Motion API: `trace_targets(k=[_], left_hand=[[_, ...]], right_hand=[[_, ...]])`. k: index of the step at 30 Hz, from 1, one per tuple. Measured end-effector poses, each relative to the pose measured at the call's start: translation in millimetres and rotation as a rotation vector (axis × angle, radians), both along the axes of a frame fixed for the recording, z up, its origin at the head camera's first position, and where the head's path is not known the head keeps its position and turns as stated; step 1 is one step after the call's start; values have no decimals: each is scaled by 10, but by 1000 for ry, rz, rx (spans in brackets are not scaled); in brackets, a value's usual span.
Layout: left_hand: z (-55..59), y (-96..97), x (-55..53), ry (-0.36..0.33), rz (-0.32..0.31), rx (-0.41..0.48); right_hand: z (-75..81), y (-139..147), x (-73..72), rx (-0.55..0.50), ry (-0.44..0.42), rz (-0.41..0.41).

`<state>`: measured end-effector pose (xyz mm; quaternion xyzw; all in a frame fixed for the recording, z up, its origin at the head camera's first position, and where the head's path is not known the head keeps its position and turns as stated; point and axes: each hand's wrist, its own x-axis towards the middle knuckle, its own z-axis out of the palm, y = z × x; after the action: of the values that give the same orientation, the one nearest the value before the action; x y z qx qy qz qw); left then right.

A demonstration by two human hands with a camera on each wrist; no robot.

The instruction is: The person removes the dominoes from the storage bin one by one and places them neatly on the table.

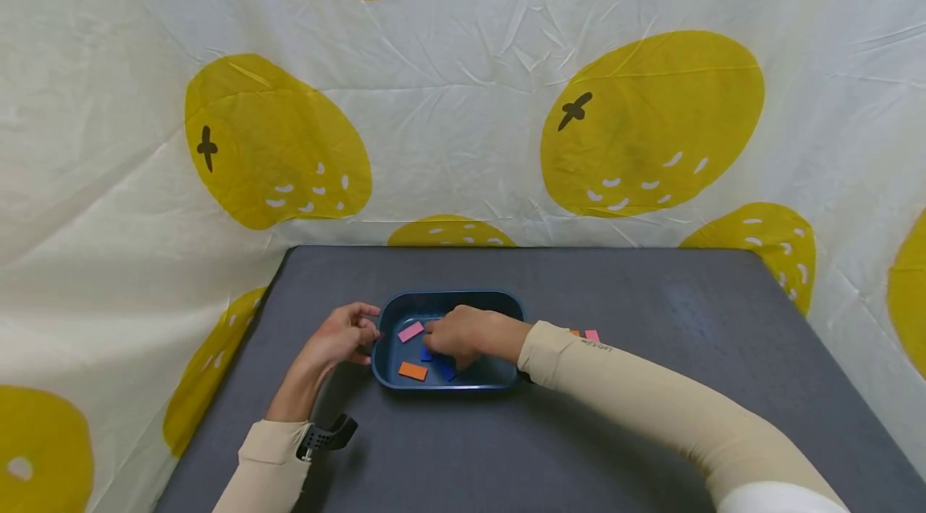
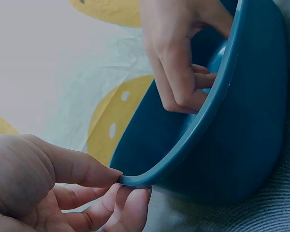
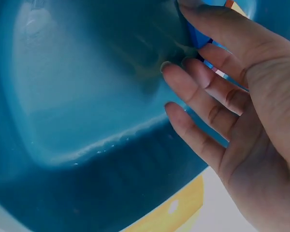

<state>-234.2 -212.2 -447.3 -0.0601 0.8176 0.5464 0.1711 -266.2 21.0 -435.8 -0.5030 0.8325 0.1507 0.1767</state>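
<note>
A dark blue plastic basin (image 1: 448, 387) stands on the table with several small flat blocks inside. My left hand (image 1: 346, 336) pinches its left rim, thumb above and fingers below, as the left wrist view shows. My right hand (image 1: 463, 334) reaches down into the basin. In the right wrist view, a blue block (image 3: 198, 37) sits between the right thumb and index finger, while the other fingers are loosely extended. Around that hand lie a pink block (image 1: 410, 332), an orange block (image 1: 413, 371) and another blue piece (image 1: 427, 354). The right hand partly covers the blue pieces.
Just right of the basin, partly behind the right forearm, a pink block (image 1: 592, 335) and an orange block (image 1: 575, 333) lie on the dark grey table (image 1: 651, 288). A white cloth (image 1: 448, 143) printed with yellow fruit hangs behind the table and at its sides.
</note>
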Motion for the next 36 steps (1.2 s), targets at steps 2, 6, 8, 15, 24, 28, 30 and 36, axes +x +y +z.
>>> trace_targets(k=[2, 6, 8, 15, 24, 28, 30, 36], left_hand=[[0, 2, 5, 2, 1, -2], [-1, 8, 14, 4, 5, -5], [-3, 11, 13, 5, 5, -8], [-1, 11, 15, 9, 9, -13], [-13, 19, 10, 13, 14, -10], [-14, 19, 9, 14, 13, -13], [-11, 20, 11, 13, 12, -15], [-6, 21, 16, 6, 15, -21]], right_hand=[[-4, -13, 19, 6, 13, 7], [-4, -31, 61, 49, 58, 8], [6, -30, 77, 78, 87, 3], [24, -24, 105, 107, 95, -7], [11, -18, 91, 127, 93, 24], [21, 7, 71, 140, 87, 27], [27, 27, 64, 136, 90, 24], [38, 123, 24, 75, 79, 6]])
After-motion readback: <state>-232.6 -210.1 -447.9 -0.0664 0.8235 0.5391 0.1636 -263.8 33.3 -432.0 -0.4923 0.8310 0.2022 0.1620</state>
